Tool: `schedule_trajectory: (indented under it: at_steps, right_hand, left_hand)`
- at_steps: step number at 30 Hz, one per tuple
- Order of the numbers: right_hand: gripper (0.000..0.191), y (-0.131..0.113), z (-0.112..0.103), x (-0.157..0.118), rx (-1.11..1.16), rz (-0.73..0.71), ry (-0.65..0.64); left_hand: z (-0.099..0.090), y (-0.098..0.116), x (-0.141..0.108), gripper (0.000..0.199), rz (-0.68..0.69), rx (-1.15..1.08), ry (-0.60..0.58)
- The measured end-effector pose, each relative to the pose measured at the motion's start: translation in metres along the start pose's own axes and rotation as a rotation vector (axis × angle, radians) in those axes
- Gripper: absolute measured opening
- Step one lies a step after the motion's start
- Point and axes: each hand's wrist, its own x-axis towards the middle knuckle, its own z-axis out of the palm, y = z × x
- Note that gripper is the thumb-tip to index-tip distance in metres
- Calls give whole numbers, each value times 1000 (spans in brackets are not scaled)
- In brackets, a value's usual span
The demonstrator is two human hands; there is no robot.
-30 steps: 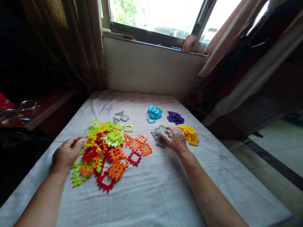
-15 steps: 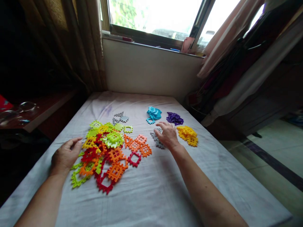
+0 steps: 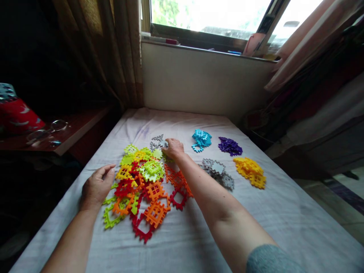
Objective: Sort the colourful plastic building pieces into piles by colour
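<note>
My left hand rests on the cloth at the left edge of a mixed pile of red, orange, yellow and lime pieces, its fingers loosely curled and apart, holding nothing. Beyond the pile, my right hand touches or covers the edge of a small group of grey pieces; its fingertips are partly hidden. Under and beside my right forearm lies a larger grey pile. Farther right are a blue pile, a purple pile and a yellow pile.
A white cloth covers the table. To the left, a brown desk holds glasses and a red container. A wall with a window sill stands behind, with curtains at the left and hanging clothes at the right.
My right hand has moved left and away from me, from the larger grey pile to the small grey group. The view has turned left. My left hand stays beside the mixed pile.
</note>
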Motion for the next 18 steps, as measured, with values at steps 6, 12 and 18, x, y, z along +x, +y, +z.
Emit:
schedule_trajectory:
  at_steps: [6, 12, 18]
  right_hand:
    - [40, -1, -6, -2, -36, 4, 3]
    - [46, 56, -18, -78, 135, -68, 353]
    - [48, 167, -14, -177, 213, 148, 750]
  left_hand:
    - [-2, 2, 0, 32, -18, 29, -5]
    - [-6, 10, 0, 32, -75, 72, -47]
    - [-12, 22, -1, 35, -122, 107, -93]
